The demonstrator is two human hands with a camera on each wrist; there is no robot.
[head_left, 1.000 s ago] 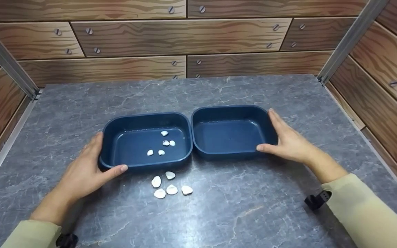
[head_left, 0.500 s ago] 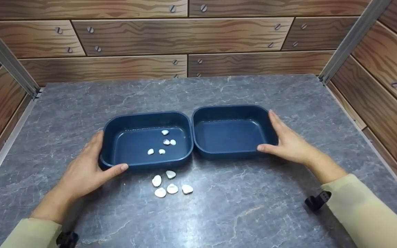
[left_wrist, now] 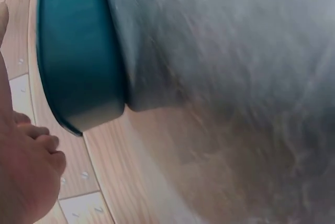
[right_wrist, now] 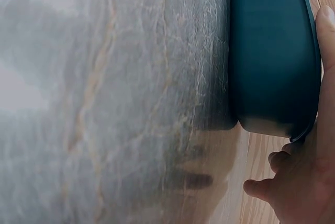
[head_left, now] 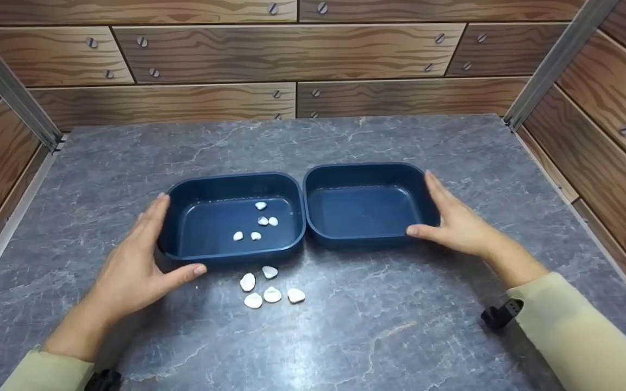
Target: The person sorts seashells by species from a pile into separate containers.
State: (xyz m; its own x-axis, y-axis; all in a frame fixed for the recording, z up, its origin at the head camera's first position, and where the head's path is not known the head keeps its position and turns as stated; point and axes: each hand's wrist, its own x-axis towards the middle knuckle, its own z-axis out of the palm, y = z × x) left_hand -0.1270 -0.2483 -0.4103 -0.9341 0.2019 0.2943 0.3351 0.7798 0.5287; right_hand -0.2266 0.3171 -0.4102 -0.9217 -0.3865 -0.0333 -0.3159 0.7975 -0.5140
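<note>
Two dark blue rectangular bins stand side by side, their short ends meeting mid-table. Several small white seashells (head_left: 256,236) lie on the floor of the left bin (head_left: 204,231); the right bin (head_left: 364,212) has nothing in it. In front of the left bin several larger white shells (head_left: 272,295) lie on the table. My left hand (head_left: 133,266) is spread at the left bin's outer end, and the left wrist view has a gap between fingers and bin (left_wrist: 84,51). My right hand (head_left: 462,225) spans the right bin's outer end, straight fingers along the rim, thumb at the front corner.
The grey marbled tabletop (head_left: 345,326) stretches in front of and behind the bins. Wood-patterned panels (head_left: 286,54) wall in the back and both sides, with metal posts (head_left: 541,60) at the corners.
My left hand has loosened from the left bin, its fingers shifting slightly up and the thumb a little away from the front rim. The right hand, bins and shells keep their places.
</note>
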